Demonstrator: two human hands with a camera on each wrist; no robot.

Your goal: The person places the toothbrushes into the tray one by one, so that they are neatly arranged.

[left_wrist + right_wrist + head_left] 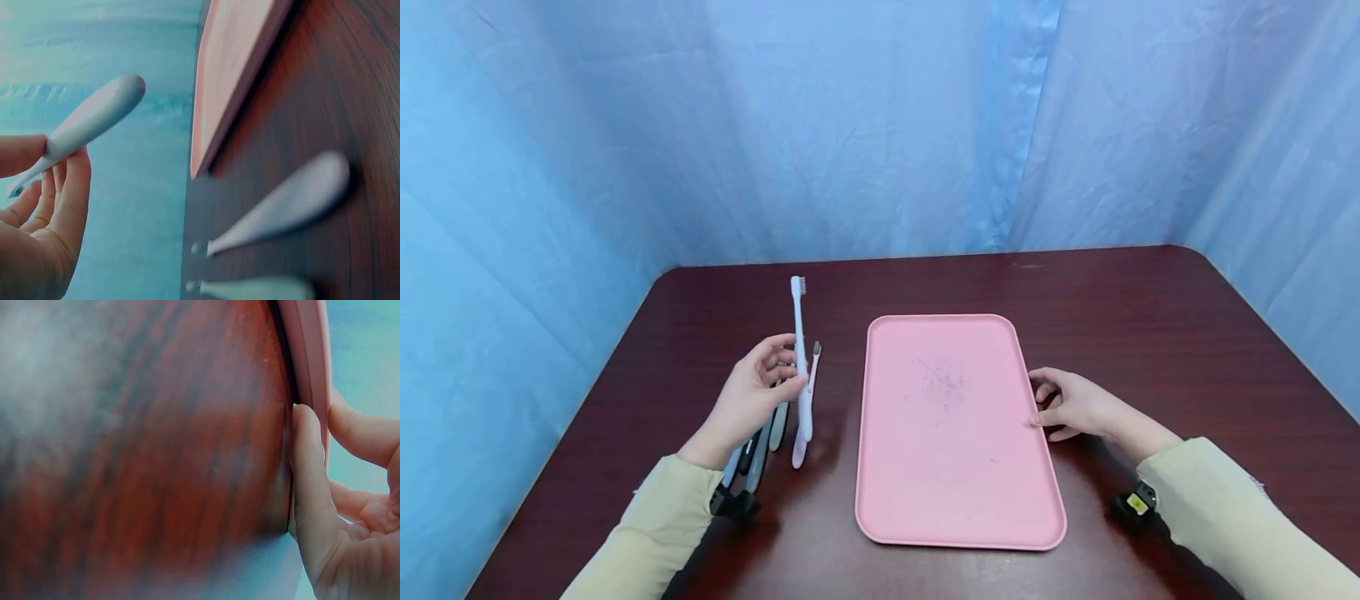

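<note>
The left hand (751, 402) pinches a white toothbrush (801, 358) upright above the other brushes near the tabletop's left edge, while the right hand (1075, 405), fingers loosely curled, touches the pink tray's (955, 492) right rim.

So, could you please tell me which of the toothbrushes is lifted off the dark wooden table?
The long white toothbrush, pinched in the left hand, bristles pointing away. The pale pink toothbrush and the greyish ones beside it lie flat on the table.
</note>
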